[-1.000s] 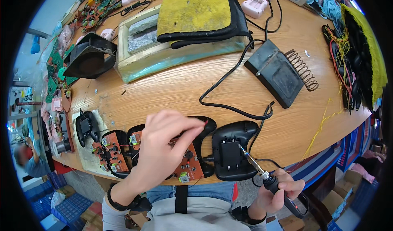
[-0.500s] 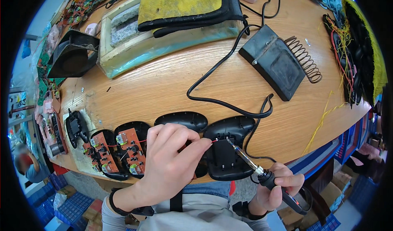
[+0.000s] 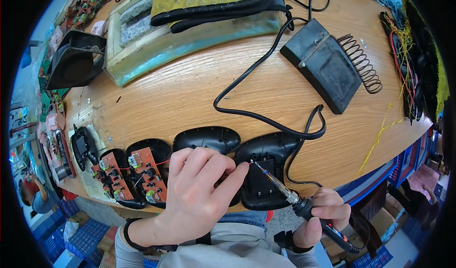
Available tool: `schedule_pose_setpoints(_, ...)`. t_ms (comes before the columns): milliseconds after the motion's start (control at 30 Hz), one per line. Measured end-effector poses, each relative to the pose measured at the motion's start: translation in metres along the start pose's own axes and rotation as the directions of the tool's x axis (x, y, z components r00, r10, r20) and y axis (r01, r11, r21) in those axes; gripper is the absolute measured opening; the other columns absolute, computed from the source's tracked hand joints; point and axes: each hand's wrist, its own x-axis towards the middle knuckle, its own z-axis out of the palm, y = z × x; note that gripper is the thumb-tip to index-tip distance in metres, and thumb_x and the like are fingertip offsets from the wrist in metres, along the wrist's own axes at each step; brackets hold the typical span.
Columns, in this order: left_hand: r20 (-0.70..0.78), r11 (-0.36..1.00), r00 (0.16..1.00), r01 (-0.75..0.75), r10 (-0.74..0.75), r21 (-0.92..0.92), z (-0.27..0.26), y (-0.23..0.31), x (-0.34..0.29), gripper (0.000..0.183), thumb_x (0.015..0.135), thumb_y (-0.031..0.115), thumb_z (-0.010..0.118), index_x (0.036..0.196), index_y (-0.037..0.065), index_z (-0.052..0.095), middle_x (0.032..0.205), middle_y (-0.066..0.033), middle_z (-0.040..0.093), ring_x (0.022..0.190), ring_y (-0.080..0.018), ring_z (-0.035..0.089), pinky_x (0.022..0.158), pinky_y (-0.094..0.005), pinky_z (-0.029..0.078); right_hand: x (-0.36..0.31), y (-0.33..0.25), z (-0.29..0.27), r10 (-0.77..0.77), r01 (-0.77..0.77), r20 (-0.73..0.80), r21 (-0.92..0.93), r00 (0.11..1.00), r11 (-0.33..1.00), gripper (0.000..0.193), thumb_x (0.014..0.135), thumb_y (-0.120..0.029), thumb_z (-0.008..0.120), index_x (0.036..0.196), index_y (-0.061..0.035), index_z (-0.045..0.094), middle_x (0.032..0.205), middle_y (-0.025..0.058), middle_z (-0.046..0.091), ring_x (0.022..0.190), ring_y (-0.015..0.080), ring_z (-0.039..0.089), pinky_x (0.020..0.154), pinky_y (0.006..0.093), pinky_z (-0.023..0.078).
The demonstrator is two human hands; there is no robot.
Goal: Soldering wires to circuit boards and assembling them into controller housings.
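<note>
My right hand (image 3: 326, 216) is closed round the handle of a soldering iron (image 3: 288, 195). The iron's tip meets the upper left edge of the raised block in a black plastic controller shell (image 3: 269, 146). Pinched in my left hand (image 3: 202, 192) is the end of a thin red wire (image 3: 162, 162), held right beside that tip. The wire runs left behind my fingers toward an orange-brown circuit board (image 3: 146, 170) in another black shell. My left hand covers part of a further black shell (image 3: 207, 139).
A black soldering iron stand (image 3: 325, 68) with a coil spring lies at the back right. Its black cable (image 3: 247, 111) loops over the table. A yellow cloth (image 3: 204, 2) covers a wooden box (image 3: 137, 65). Another board (image 3: 114, 173) sits at left; yellow wires (image 3: 375, 142) lie at right.
The iron's tip has moved left, from the block's upper middle to its upper left beside the wire end. My left hand stays nearly still, holding the wire. The whole view has shifted slightly.
</note>
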Motion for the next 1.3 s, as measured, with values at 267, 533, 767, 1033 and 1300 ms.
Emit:
schedule_pose_setpoints(267, 0.029, 0.998, 0.999, -0.025, 0.023, 0.061, 0.003, 0.000, 0.001, 0.023, 0.061, 0.008, 0.062, 0.083, 0.002, 0.066, 0.077, -0.0018, 0.050, 0.077, -0.0170, 0.050, 0.072, -0.0325, 0.035, 0.003, -0.001, 0.001, 0.010, -0.009, 0.021, -0.049, 1.000, 0.999, 0.021, 0.069, -0.011, 0.064, 0.082, -0.0030, 0.049, 0.047, 0.0068, 0.051, 0.033, 0.0142, 0.041, 0.037, 0.0266, 0.029)
schedule_pose_setpoints(533, -0.016, 1.000, 1.000, 0.003, -0.002, 0.011, 0.006, 0.000, 0.002, 0.024, 0.057, 0.002, 0.069, 0.081, 0.005, 0.067, 0.074, -0.0015, 0.052, 0.072, -0.0194, 0.050, 0.067, -0.0331, 0.034, 0.005, -0.003, 0.001, 0.038, -0.037, 0.025, -0.060, 0.999, 0.998, 0.020, 0.070, -0.012, 0.064, 0.081, -0.0040, 0.049, 0.047, 0.0067, 0.051, 0.033, 0.0143, 0.040, 0.037, 0.0269, 0.029)
schedule_pose_setpoints(767, -0.005, 0.999, 1.000, 0.004, -0.004, 0.036, 0.007, 0.000, 0.003, 0.024, 0.057, 0.002, 0.069, 0.081, 0.005, 0.067, 0.074, -0.0015, 0.052, 0.073, -0.0193, 0.050, 0.067, -0.0331, 0.034, 0.005, -0.002, -0.001, 0.041, -0.037, 0.045, -0.088, 0.998, 0.995, 0.020, 0.069, -0.011, 0.064, 0.081, -0.0042, 0.050, 0.047, 0.0066, 0.051, 0.033, 0.0142, 0.040, 0.037, 0.0268, 0.028)
schedule_pose_setpoints(1033, 0.023, 0.999, 1.000, 0.006, -0.007, 0.043, 0.005, 0.002, 0.004, 0.024, 0.057, 0.002, 0.069, 0.081, 0.005, 0.067, 0.076, -0.0018, 0.052, 0.074, -0.0198, 0.050, 0.068, -0.0335, 0.035, 0.011, 0.001, 0.004, -0.013, 0.014, 0.028, -0.031, 1.000, 0.999, 0.021, 0.065, -0.009, 0.065, 0.081, -0.0018, 0.051, 0.046, 0.0066, 0.050, 0.032, 0.0137, 0.039, 0.035, 0.0260, 0.026)
schedule_pose_setpoints(1300, 0.049, 0.998, 0.999, 0.009, -0.012, 0.063, 0.004, 0.003, 0.004, 0.025, 0.056, 0.002, 0.068, 0.082, 0.005, 0.066, 0.076, -0.0020, 0.052, 0.075, -0.0203, 0.050, 0.069, -0.0342, 0.035, 0.013, 0.004, 0.009, -0.052, 0.052, 0.006, -0.037, 0.999, 0.998, 0.019, 0.064, -0.008, 0.064, 0.077, -0.0013, 0.052, 0.045, 0.0057, 0.049, 0.031, 0.0128, 0.038, 0.034, 0.0256, 0.025)
